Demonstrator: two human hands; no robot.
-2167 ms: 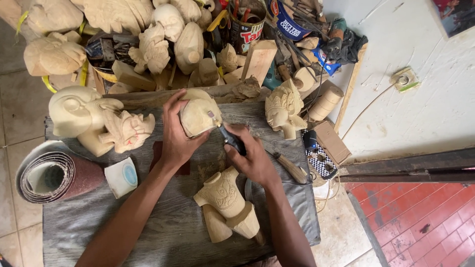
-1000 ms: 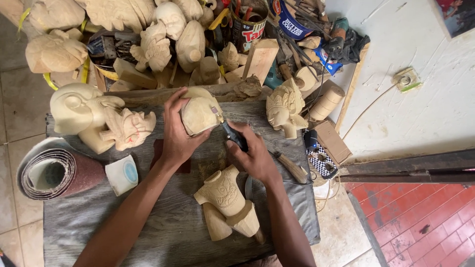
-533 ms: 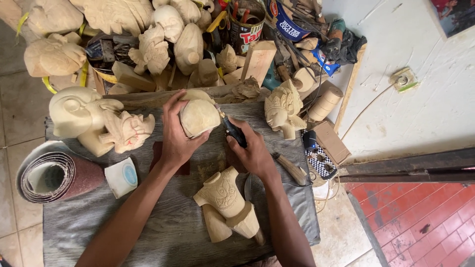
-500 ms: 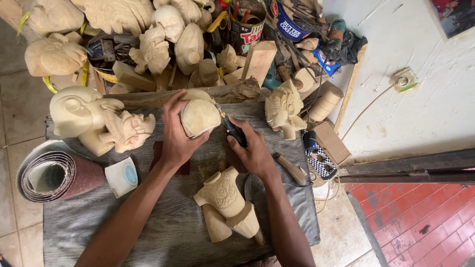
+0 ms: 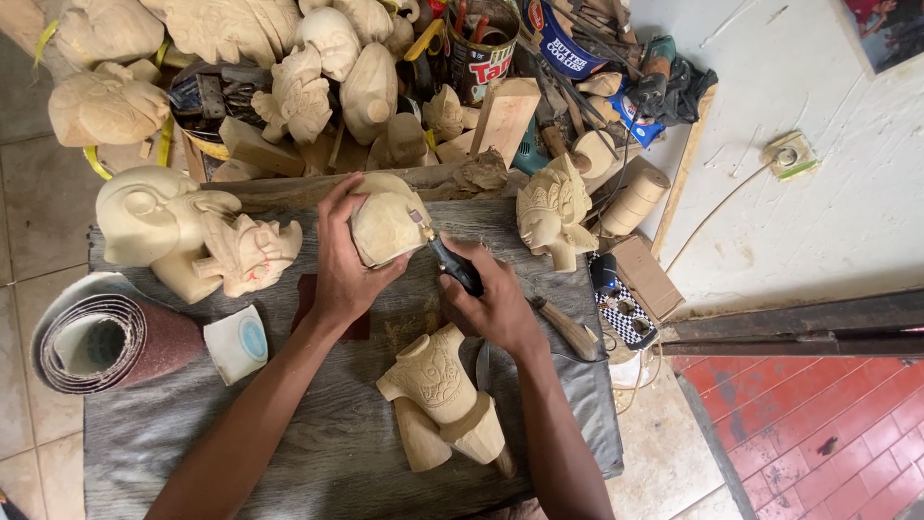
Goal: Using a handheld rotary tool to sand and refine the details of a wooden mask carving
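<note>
On the far left of the cloth-covered counter (image 5: 192, 433) lies a roll of sandpaper (image 5: 96, 337), and past it stand two pale carved wooden heads (image 5: 192, 236), well apart from the work. Next comes the left hand (image 5: 342, 265), its fingers (image 5: 332, 197) curled over the near and top sides of a rounded carved wooden head piece (image 5: 385, 226), gripping it fast and propping it against the plank edge at the back of the counter. Just to the right of that piece, the right hand (image 5: 496, 303) is closed around the dark handle of a carving knife (image 5: 452, 265). The knife's long axis runs up and to the left from the hand, so its tip meets the right flank of the piece, opposite the left palm. Below both hands lies a carved wooden torso (image 5: 438, 395), untouched. Further right, a wooden-handled tool (image 5: 568, 327) lies on the cloth, and a carved crowned head (image 5: 549, 207) stands beyond it.
</note>
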